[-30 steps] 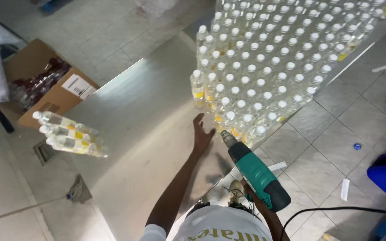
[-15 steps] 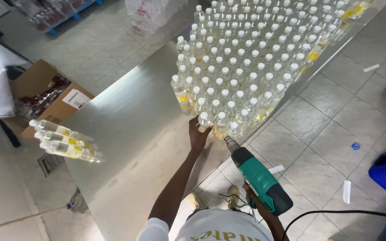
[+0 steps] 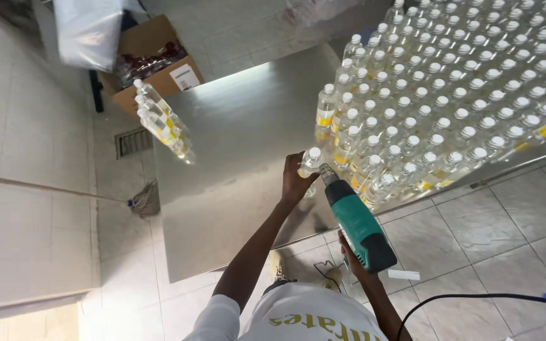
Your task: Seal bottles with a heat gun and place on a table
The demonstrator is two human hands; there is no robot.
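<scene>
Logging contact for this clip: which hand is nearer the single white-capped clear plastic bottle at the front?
Left hand grips the bottle; right hand holds the green heat gun farther back.

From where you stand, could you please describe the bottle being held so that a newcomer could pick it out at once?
Start at the steel table with its block of white-capped bottles. At the block's near left corner, the left hand grips one bottle. Only it is lifted clear, with the green heat gun nozzle at its cap.
</scene>
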